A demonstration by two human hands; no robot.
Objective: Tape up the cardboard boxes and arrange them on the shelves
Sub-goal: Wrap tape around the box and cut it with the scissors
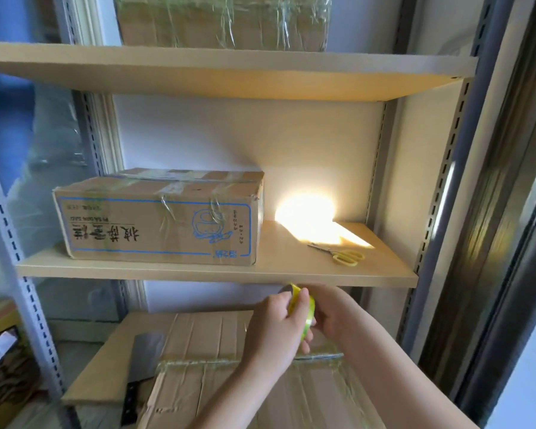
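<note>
Both hands grip the tape roll just above the box on the lower shelf: left hand pinching its rim, right hand curled behind. The box's taped seam lies directly below, running left-right.

Shelf with box, scissors

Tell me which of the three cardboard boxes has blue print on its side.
The box on the middle shelf, left of the yellow scissors. The box on the top shelf and the box under the hands show only plain cardboard and clear tape.
</note>
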